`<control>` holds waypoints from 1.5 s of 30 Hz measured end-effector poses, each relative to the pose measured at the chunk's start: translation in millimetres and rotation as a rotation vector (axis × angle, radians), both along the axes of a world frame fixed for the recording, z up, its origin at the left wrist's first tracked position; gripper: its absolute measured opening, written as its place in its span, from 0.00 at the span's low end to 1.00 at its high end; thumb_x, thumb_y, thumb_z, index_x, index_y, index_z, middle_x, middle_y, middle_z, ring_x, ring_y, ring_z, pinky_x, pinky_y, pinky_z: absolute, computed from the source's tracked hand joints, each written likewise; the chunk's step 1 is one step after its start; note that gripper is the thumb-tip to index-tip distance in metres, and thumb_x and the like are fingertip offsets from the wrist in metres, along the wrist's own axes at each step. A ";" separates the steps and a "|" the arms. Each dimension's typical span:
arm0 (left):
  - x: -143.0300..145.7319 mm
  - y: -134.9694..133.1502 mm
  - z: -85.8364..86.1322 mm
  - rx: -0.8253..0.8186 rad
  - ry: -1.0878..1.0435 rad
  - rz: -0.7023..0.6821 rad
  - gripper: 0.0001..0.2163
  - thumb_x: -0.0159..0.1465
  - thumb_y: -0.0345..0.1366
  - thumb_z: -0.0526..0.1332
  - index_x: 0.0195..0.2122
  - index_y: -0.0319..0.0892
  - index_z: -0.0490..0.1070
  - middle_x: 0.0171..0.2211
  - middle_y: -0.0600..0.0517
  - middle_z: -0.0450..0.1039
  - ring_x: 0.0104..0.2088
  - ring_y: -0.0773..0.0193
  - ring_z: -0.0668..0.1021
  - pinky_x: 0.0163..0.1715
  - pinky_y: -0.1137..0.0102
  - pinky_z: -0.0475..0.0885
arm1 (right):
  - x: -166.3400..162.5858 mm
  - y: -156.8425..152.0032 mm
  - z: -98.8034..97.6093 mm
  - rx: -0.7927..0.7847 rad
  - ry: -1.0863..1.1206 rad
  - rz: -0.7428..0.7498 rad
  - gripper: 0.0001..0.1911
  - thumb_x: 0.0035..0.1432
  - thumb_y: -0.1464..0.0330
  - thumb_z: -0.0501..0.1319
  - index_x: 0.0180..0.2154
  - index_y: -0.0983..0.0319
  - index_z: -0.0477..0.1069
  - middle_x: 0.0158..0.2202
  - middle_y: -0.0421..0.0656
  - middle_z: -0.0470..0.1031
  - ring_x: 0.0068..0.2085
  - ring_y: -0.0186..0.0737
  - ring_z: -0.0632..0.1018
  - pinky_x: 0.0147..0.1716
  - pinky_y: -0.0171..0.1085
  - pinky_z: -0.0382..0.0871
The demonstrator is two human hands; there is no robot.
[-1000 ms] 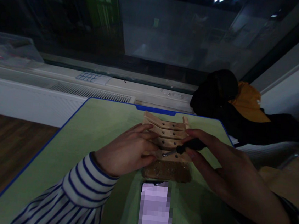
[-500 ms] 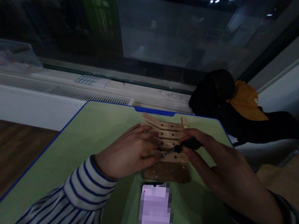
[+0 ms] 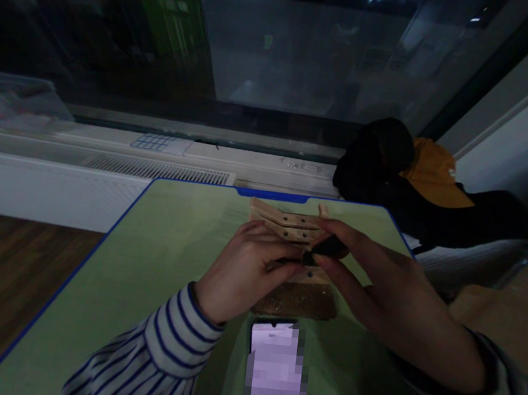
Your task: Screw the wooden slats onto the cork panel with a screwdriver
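My right hand grips the black handle of a small screwdriver between thumb and fingers, its shaft end pointing left. Over the left side of the wooden slats, my left hand has its thumb and index finger closed around the screwdriver's shaft; the tip is hidden by those fingers. Several light wooden slats with dark round holes lie in a row beneath both hands, their left ends angled. In front of them sits a brown block that looks wrapped in clear tape.
A phone with its screen lit lies on the green table nearest me. Beyond the table's blue edge are a white radiator and windowsill. Dark clothing and an orange cap lie at the right.
My left hand has moved right from the slats to the screwdriver, closing thumb and index finger on its shaft. My right hand and the screwdriver have shifted slightly left and away from me.
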State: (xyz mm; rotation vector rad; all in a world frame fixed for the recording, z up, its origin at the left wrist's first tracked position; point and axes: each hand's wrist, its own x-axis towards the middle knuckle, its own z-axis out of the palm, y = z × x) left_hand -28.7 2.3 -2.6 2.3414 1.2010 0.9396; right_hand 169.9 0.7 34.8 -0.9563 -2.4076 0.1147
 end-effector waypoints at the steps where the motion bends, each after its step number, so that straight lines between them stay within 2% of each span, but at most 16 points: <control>1: 0.7 -0.2 -0.4 -0.004 0.006 0.005 0.08 0.60 0.35 0.61 0.41 0.46 0.74 0.41 0.54 0.77 0.46 0.61 0.74 0.53 0.59 0.59 | -0.8 0.0 0.5 -0.004 0.001 0.001 0.22 0.61 0.69 0.55 0.56 0.60 0.55 0.52 0.47 0.71 0.48 0.40 0.75 0.47 0.37 0.70; 6: 0.6 -1.1 -1.3 -0.022 0.045 -0.004 0.07 0.62 0.34 0.59 0.40 0.48 0.74 0.42 0.56 0.77 0.46 0.62 0.75 0.56 0.56 0.55 | -3.9 0.8 1.0 -0.022 0.027 0.002 0.22 0.61 0.70 0.55 0.56 0.59 0.55 0.51 0.46 0.71 0.47 0.39 0.75 0.46 0.35 0.71; 11: 0.6 -1.3 -2.6 -0.031 0.078 0.003 0.07 0.63 0.35 0.58 0.38 0.47 0.75 0.40 0.55 0.78 0.44 0.62 0.75 0.57 0.55 0.53 | -4.2 1.1 0.9 -0.038 0.023 -0.029 0.21 0.61 0.68 0.55 0.56 0.59 0.56 0.50 0.47 0.73 0.46 0.42 0.77 0.42 0.37 0.73; 18: 3.6 -2.8 3.3 -0.020 -0.056 0.013 0.06 0.59 0.35 0.62 0.38 0.46 0.74 0.40 0.54 0.77 0.45 0.61 0.74 0.53 0.60 0.59 | -7.2 3.2 3.5 -0.002 -0.004 -0.022 0.21 0.62 0.67 0.54 0.56 0.61 0.57 0.47 0.46 0.75 0.42 0.40 0.78 0.39 0.35 0.74; 22: 5.5 -2.2 3.1 0.007 -0.123 0.054 0.03 0.59 0.34 0.63 0.34 0.45 0.74 0.35 0.56 0.79 0.40 0.63 0.76 0.54 0.62 0.58 | -8.0 5.0 4.1 0.015 -0.010 -0.009 0.23 0.61 0.67 0.55 0.57 0.63 0.56 0.49 0.47 0.73 0.44 0.40 0.77 0.41 0.37 0.73; 26: 6.0 -1.6 1.9 0.013 -0.129 0.048 0.04 0.59 0.33 0.62 0.34 0.46 0.75 0.34 0.56 0.79 0.39 0.64 0.77 0.54 0.62 0.58 | -7.0 5.3 4.6 0.008 -0.018 -0.003 0.23 0.62 0.67 0.55 0.58 0.61 0.55 0.50 0.47 0.72 0.46 0.40 0.76 0.43 0.37 0.72; 32: 4.8 -1.2 5.6 0.003 -0.099 0.047 0.04 0.59 0.32 0.61 0.31 0.45 0.75 0.33 0.56 0.79 0.38 0.62 0.77 0.54 0.58 0.59 | -8.6 4.6 5.4 -0.003 -0.011 0.001 0.27 0.60 0.66 0.56 0.59 0.61 0.53 0.46 0.44 0.74 0.42 0.37 0.77 0.43 0.36 0.72; 38: 4.4 -1.0 6.2 -0.002 -0.093 0.034 0.04 0.59 0.32 0.61 0.33 0.46 0.75 0.32 0.57 0.79 0.38 0.63 0.77 0.54 0.58 0.58 | -11.6 6.4 6.9 0.042 0.021 0.067 0.24 0.62 0.68 0.53 0.59 0.55 0.53 0.51 0.41 0.72 0.45 0.37 0.76 0.44 0.37 0.71; 45: 5.5 -1.6 2.6 -0.010 -0.124 0.056 0.03 0.57 0.34 0.63 0.33 0.45 0.74 0.30 0.58 0.79 0.36 0.64 0.78 0.55 0.59 0.57 | -11.9 6.6 5.1 0.057 0.022 0.065 0.21 0.62 0.69 0.54 0.57 0.58 0.56 0.51 0.42 0.72 0.47 0.35 0.75 0.46 0.34 0.69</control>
